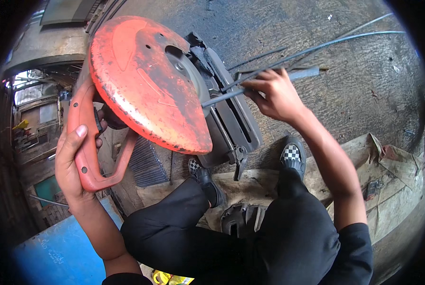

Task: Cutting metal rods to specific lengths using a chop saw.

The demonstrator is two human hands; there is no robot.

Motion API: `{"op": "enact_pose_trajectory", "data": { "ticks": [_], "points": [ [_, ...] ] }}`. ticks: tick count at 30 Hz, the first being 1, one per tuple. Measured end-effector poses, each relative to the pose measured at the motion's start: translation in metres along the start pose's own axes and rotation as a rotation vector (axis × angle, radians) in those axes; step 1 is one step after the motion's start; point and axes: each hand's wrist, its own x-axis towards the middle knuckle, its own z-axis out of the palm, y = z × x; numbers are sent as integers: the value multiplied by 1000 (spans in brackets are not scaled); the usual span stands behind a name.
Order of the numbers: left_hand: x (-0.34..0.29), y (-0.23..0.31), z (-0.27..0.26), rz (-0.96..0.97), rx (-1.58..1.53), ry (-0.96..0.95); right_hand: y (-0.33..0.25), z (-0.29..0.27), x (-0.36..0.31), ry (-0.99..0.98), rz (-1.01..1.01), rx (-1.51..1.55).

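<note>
An orange chop saw with a scuffed blade guard (150, 90) stands before me at the left. My left hand (69, 154) is closed round its orange loop handle (82, 156), with the thumb on the outer side and the fingers partly hidden near the black trigger. Under the guard, part of the grey cutting disc (199, 78) shows. My right hand (276, 97) pinches a grey metal rod (224, 98) that lies across the saw's dark base (253, 135); its near end reaches the guard's edge beside the disc. Another long rod (355, 36) runs past my fingertips toward the upper right.
A clamp lever (240, 164) sticks out at the base's front. Several cut rods (148, 164) lie bundled left of my feet. Crumpled sacking (355, 166) covers the floor at the right. A blue panel (62, 251) is at the lower left, near cluttered shelving (36, 128).
</note>
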Motion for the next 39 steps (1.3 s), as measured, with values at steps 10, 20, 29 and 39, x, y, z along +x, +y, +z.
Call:
{"op": "enact_pose_trajectory", "data": {
  "ticks": [10, 20, 29, 39],
  "points": [
    [-4, 2, 4, -29, -55, 22, 12, 45, -65, -124, 558, 1048],
    [-3, 1, 3, -39, -33, 18, 2, 37, -65, -62, 649, 1263],
    [-2, -1, 3, -41, -44, 19, 9, 24, -64, 434, 768, 1675],
    [-3, 1, 10, -28, -78, 42, -1, 16, -65, -68, 904, 429]
  ]
}}
